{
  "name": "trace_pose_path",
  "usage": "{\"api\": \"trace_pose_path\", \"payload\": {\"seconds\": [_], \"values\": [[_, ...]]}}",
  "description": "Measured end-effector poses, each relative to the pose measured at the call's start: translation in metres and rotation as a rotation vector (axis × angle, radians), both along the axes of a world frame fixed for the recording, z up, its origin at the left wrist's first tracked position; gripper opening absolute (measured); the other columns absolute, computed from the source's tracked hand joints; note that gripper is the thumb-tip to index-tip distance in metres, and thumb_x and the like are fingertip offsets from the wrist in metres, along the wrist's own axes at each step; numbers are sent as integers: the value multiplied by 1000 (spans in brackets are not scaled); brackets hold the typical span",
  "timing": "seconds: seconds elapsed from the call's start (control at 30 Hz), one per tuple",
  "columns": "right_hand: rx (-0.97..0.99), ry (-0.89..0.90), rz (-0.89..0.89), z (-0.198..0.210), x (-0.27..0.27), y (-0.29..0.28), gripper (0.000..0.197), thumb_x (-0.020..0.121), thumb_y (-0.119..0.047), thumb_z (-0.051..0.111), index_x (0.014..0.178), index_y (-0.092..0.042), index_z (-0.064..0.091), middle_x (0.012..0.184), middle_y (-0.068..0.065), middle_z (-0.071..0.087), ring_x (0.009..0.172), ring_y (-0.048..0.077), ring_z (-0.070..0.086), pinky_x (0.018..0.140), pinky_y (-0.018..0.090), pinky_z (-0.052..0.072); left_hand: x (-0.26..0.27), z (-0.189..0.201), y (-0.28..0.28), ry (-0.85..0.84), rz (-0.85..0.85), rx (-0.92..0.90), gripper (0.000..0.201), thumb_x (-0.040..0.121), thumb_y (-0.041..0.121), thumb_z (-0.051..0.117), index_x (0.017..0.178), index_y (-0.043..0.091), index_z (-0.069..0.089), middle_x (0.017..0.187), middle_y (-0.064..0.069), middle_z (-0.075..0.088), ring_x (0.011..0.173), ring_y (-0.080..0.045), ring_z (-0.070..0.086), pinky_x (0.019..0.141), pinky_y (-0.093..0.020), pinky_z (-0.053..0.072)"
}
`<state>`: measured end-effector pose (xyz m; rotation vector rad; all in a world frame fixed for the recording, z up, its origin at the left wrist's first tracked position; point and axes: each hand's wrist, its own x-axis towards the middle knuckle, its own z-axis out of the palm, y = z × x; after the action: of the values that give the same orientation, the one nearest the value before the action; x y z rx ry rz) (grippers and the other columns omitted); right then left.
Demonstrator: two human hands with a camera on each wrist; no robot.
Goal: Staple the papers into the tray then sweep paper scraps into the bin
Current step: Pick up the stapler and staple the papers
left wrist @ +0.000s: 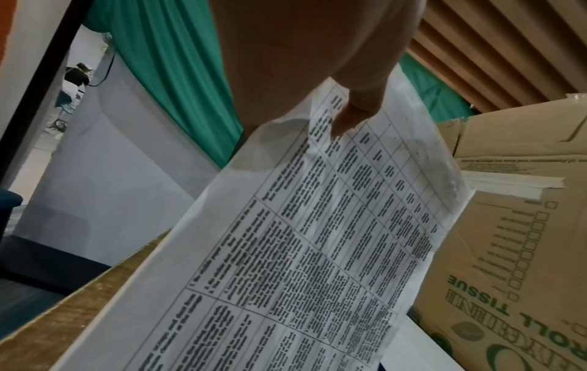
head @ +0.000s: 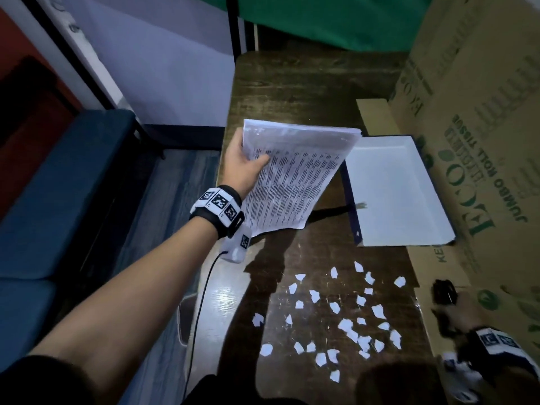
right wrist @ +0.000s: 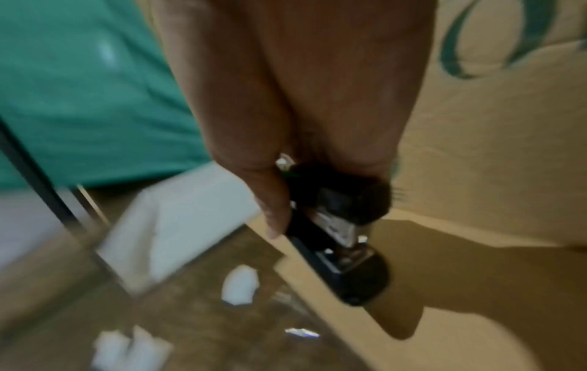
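My left hand (head: 245,162) grips a stack of printed papers (head: 292,176) by its left edge and holds it tilted above the dark wooden table (head: 292,83). In the left wrist view my thumb (left wrist: 352,118) presses on the printed papers (left wrist: 317,238). The white tray (head: 394,194) with dark blue walls lies just right of the stack. My right hand (head: 455,314) grips a black stapler (head: 444,290) at the table's right edge; the right wrist view shows the stapler (right wrist: 336,231) in my fingers (right wrist: 273,213) above cardboard. Several white paper scraps (head: 344,314) lie scattered on the near table.
A large cardboard box (head: 482,141) printed with green letters stands along the table's right side, its flap (head: 377,118) lying behind the tray. A blue seat (head: 58,200) is on the left beyond the table edge. Green cloth (head: 336,19) hangs at the back.
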<state>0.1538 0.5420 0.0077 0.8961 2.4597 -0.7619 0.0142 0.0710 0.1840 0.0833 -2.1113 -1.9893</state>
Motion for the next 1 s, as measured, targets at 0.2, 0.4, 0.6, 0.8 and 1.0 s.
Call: {"api": "trace_pose_path", "payload": {"seconds": [0.2, 0.4, 0.6, 0.8, 1.0], "values": [[-798, 684, -72, 118, -53, -124, 33, 80, -7, 73, 104, -18, 53, 84, 0, 65, 74, 16, 62, 76, 39, 51, 3, 7, 3, 23, -43, -2, 49, 75, -13, 61, 118, 9, 50, 102, -1, 62, 93, -8, 66, 79, -24, 56], [-1255, 1141, 100, 238, -99, -265, 31, 80, 14, 63, 95, -11, 51, 81, 4, 65, 83, 23, 69, 77, 30, 54, 11, 8, 3, 27, -70, 2, 49, 77, -11, 59, 118, 16, 51, 111, -12, 63, 102, -22, 66, 85, -37, 58], [-1148, 1200, 167, 270, -123, -334, 29, 78, 4, 72, 95, -7, 51, 90, 15, 68, 99, 37, 68, 96, 48, 51, 22, 8, 3, -4, -47, 24, 61, 76, 0, 63, 134, 6, 44, 130, -17, 57, 119, -26, 58, 99, -50, 49], [-1079, 1206, 107, 259, -122, -353, 28, 79, 1, 73, 95, -6, 51, 92, 14, 70, 96, 26, 70, 85, 29, 54, 28, 15, 1, 54, -80, 66, 52, 79, -11, 55, 125, 12, 48, 116, -9, 63, 104, -16, 65, 86, -32, 55], [-1064, 1203, 1, 256, -132, -362, 32, 77, -2, 77, 97, 8, 54, 84, 1, 74, 87, 18, 72, 80, 25, 55, 27, 13, 3, 22, -59, 47, 57, 79, -12, 55, 125, 22, 48, 106, 10, 63, 95, 1, 64, 88, -26, 54]]}}
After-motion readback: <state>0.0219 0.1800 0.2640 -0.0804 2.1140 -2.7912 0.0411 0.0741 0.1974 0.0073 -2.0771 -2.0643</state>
